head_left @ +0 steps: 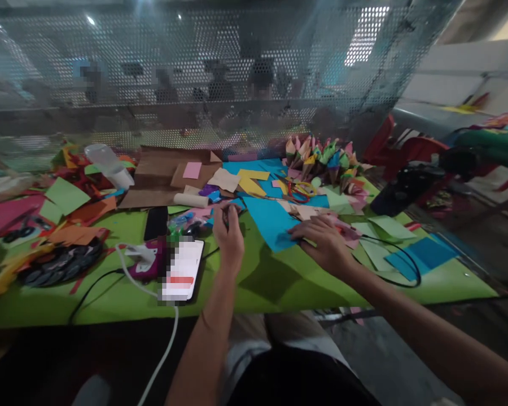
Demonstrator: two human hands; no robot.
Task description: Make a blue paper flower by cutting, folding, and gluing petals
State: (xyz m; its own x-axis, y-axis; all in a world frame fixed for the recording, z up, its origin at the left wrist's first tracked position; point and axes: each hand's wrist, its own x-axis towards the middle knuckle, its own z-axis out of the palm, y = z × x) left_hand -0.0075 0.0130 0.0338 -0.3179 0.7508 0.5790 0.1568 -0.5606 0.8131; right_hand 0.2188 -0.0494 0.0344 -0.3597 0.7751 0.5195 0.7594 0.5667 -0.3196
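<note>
My left hand [229, 234] is closed in a loose fist above the green table, its thumb on top. Something small and dark shows at its fingers, too blurred to name. A sheet of blue paper [267, 220] lies between my two hands, one corner pointing towards me. At the sheet's right edge is my right hand [325, 242], fingers bent, thumb below, pinching the paper there. Beyond it lie red-handled scissors [298, 194] and yellow paper pieces [252, 185].
A lit phone [184, 270] with a white cable and a purple power strip [146, 262] sit left of my left hand. Paper cones [322, 160] stand at the back right. Brown cardboard [152, 175] lies at the back. A perforated metal screen [195, 84] rises behind the table.
</note>
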